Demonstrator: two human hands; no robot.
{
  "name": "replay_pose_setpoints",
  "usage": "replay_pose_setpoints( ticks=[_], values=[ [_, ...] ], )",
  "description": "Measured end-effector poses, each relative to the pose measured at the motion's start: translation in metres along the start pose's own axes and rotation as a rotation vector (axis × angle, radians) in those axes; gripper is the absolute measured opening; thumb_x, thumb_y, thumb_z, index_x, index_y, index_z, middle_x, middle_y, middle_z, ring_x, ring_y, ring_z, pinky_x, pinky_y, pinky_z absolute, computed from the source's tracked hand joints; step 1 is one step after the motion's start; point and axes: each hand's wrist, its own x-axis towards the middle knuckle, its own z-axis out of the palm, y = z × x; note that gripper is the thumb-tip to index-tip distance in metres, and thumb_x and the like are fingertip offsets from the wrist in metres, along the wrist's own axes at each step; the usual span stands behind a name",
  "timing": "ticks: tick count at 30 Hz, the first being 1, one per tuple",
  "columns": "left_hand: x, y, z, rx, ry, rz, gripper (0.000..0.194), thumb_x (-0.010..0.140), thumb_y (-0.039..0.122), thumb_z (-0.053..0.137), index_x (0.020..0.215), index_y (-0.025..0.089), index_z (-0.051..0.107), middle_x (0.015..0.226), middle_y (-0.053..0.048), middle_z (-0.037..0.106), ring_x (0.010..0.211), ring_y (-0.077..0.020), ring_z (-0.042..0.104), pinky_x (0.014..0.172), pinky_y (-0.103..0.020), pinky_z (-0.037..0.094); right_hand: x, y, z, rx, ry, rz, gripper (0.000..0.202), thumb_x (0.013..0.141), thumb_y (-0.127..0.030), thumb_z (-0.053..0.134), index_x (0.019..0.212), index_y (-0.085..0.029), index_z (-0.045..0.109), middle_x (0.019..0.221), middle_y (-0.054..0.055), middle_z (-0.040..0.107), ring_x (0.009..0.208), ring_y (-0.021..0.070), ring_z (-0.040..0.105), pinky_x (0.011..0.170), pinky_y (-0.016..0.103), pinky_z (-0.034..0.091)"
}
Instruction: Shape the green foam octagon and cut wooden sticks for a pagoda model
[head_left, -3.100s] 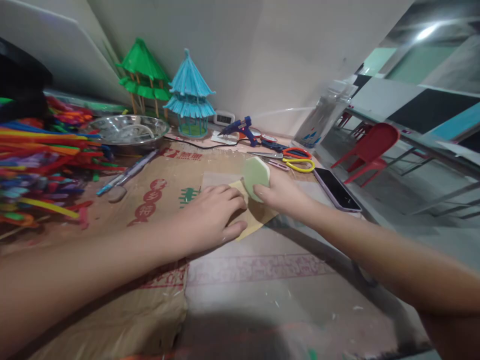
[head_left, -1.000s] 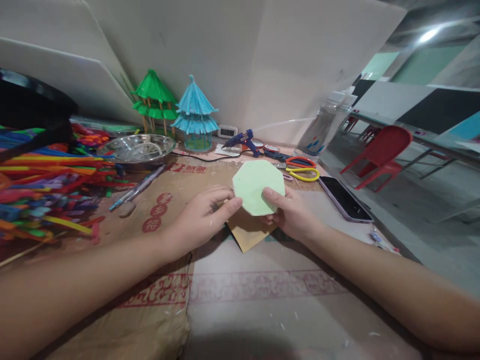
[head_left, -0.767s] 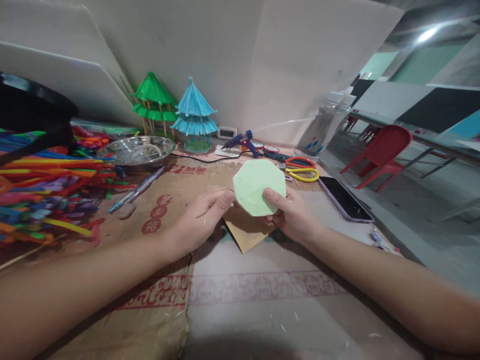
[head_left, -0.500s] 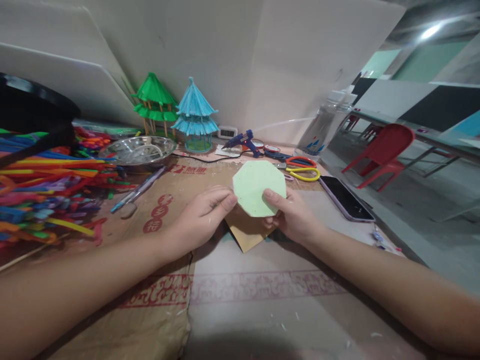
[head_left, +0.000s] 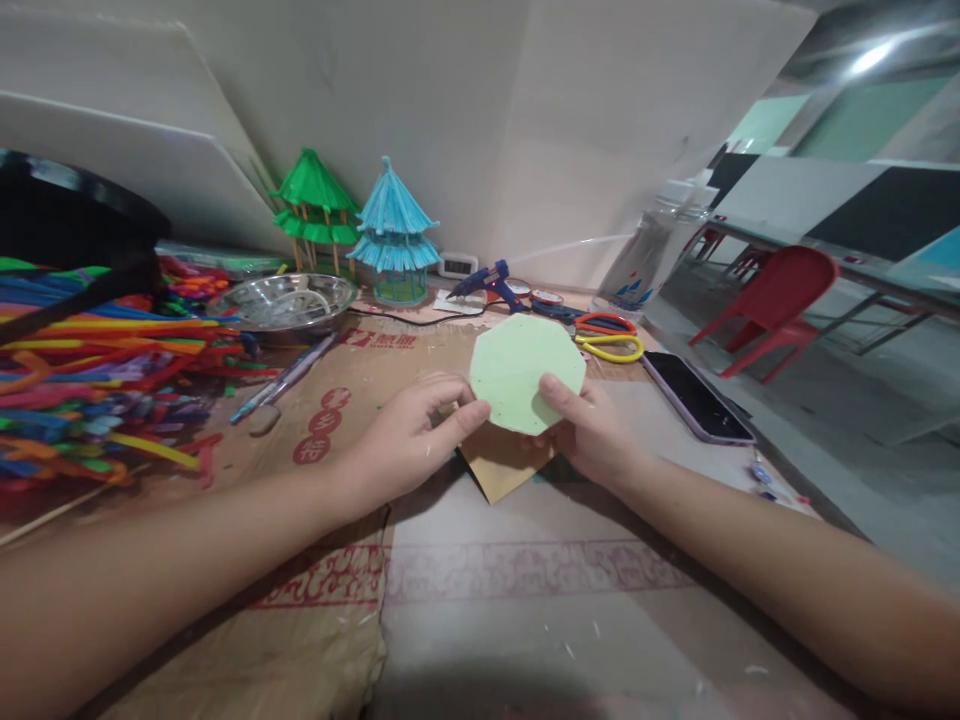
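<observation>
- Strips (head_left: 150,330) of many colours lay heaped at far left.
- My left hand (head_left: 420,430) had its thumb at the lower left edge of the pale green octagon (head_left: 517,365); whether these fingers pinched it, I could not tell.
- The octagon was between my hands, held above the brown paper (head_left: 499,475).
- My right hand (head_left: 604,430) pinched its right side, with the thumb on the front face.
- Farther right lay the phone (head_left: 697,395).

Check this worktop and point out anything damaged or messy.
The cardboard has a ragged, torn-looking edge near the person, and small white scraps lie scattered on the pale sheet, like litter. The green octagon in the right hand shows no obvious damage.
</observation>
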Motion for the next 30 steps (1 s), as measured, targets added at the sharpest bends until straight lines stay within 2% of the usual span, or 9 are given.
replay_pose_setpoints(
  ticks=[3, 5, 7, 9, 12, 16, 21, 27, 30],
  values=[
    [-0.001, 0.0, 0.0, 0.017, -0.028, 0.059, 0.035, 0.098, 0.039, 0.04, 0.073, 0.02, 0.056, 0.084, -0.004, 0.063, 0.088, -0.0213, 0.06, 0.085, -0.036, 0.047, 0.003, 0.0, -0.003, 0.007, 0.031, -0.046, 0.043, 0.078, -0.056, 0.076, 0.1, -0.019, 0.071, 0.073, 0.004, 0.072, 0.059, 0.0179, 0.066, 0.056, 0.031, 0.056],
    [0.0, -0.003, 0.001, 0.035, -0.001, 0.034, 0.035, 0.1, 0.037, 0.037, 0.077, 0.02, 0.057, 0.085, -0.004, 0.064, 0.088, -0.0211, 0.06, 0.084, -0.036, 0.047, 0.004, -0.003, -0.005, -0.047, 0.061, -0.054, 0.043, 0.08, -0.055, 0.075, 0.103, -0.018, 0.071, 0.073, 0.005, 0.072, 0.059, 0.019, 0.066, 0.055, 0.032, 0.055],
    [0.0, -0.008, 0.004, 0.071, 0.042, -0.022, 0.026, 0.099, 0.037, 0.042, 0.09, 0.021, 0.06, 0.092, -0.004, 0.066, 0.091, -0.0218, 0.061, 0.084, -0.037, 0.048, 0.003, -0.006, -0.007, -0.143, 0.11, -0.107, 0.045, 0.081, -0.054, 0.073, 0.107, -0.018, 0.07, 0.084, 0.007, 0.075, 0.065, 0.0202, 0.068, 0.058, 0.033, 0.057],
    [0.0, -0.014, 0.008, 0.154, 0.029, -0.013, 0.02, 0.094, 0.037, 0.054, 0.1, 0.02, 0.06, 0.103, -0.006, 0.067, 0.099, -0.0238, 0.061, 0.088, -0.039, 0.048, 0.002, -0.011, -0.009, -0.311, 0.174, -0.203, 0.042, 0.083, -0.05, 0.072, 0.111, -0.019, 0.068, 0.099, 0.009, 0.076, 0.079, 0.0227, 0.07, 0.07, 0.038, 0.059],
    [-0.002, -0.019, 0.013, 0.341, -0.08, 0.076, 0.025, 0.088, 0.038, 0.064, 0.103, 0.018, 0.062, 0.113, -0.009, 0.064, 0.114, -0.0294, 0.056, 0.099, -0.046, 0.044, 0.002, -0.018, -0.013, -0.714, 0.217, -0.374, 0.036, 0.086, -0.039, 0.065, 0.117, -0.019, 0.067, 0.115, 0.011, 0.074, 0.101, 0.0278, 0.07, 0.09, 0.047, 0.056],
    [-0.003, -0.018, 0.015, 0.486, -0.162, 0.096, 0.026, 0.09, 0.04, 0.061, 0.102, 0.018, 0.063, 0.109, -0.009, 0.063, 0.11, -0.0305, 0.056, 0.098, -0.049, 0.044, 0.01, -0.02, -0.014, -1.142, 0.114, -0.503, 0.047, 0.085, -0.027, 0.055, 0.131, -0.019, 0.06, 0.129, 0.012, 0.069, 0.113, 0.0304, 0.067, 0.1, 0.052, 0.051],
    [-0.003, -0.016, 0.014, 0.562, -0.188, 0.13, 0.026, 0.092, 0.041, 0.058, 0.101, 0.018, 0.064, 0.105, -0.008, 0.063, 0.104, -0.0295, 0.058, 0.095, -0.048, 0.044, 0.016, -0.024, -0.007, -1.329, 0.045, -0.47, 0.055, 0.085, -0.024, 0.05, 0.14, -0.017, 0.055, 0.126, 0.015, 0.07, 0.109, 0.032, 0.068, 0.095, 0.051, 0.052],
    [-0.003, -0.014, 0.013, 0.572, -0.195, 0.135, 0.026, 0.092, 0.043, 0.058, 0.097, 0.018, 0.062, 0.105, -0.008, 0.062, 0.103, -0.0288, 0.058, 0.094, -0.046, 0.045, -0.003, -0.045, -0.007, -1.428, -0.074, -0.314, 0.051, 0.082, -0.022, 0.053, 0.133, -0.016, 0.06, 0.112, 0.013, 0.076, 0.099, 0.0295, 0.071, 0.085, 0.042, 0.055],
    [-0.002, -0.014, 0.014, 0.562, -0.208, 0.134, 0.024, 0.092, 0.041, 0.058, 0.096, 0.017, 0.061, 0.105, -0.008, 0.061, 0.102, -0.0281, 0.058, 0.092, -0.045, 0.046, -0.001, -0.047, -0.003, -1.484, -0.054, -0.27, 0.051, 0.084, -0.022, 0.052, 0.133, -0.014, 0.06, 0.113, 0.015, 0.075, 0.099, 0.0298, 0.07, 0.084, 0.041, 0.054]
  ],
)
